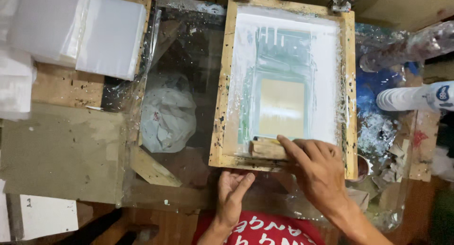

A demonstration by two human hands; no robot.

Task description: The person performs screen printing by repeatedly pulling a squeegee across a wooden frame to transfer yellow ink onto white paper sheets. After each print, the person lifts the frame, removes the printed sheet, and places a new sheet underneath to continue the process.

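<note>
A wooden-framed printing screen (pixel 225 84), coated with white ink, lies flat on a glass-topped bench. A pale yellow rectangle (pixel 282 108) shows through its mesh. My right hand (pixel 318 171) grips a wooden squeegee (pixel 267 149) resting at the near end of the screen, fingers wrapped over its top. My left hand (pixel 234 193) sits just below the frame's near edge, fingers slightly curled and touching the underside of the frame, holding nothing.
Stacks of white sheets (pixel 111 37) sit at the far left. A crumpled white plastic bag (pixel 166 116) lies under the glass. A white bottle (pixel 416 97) and a plastic-wrapped container (pixel 406 46) lie right of the frame on a blue-stained surface.
</note>
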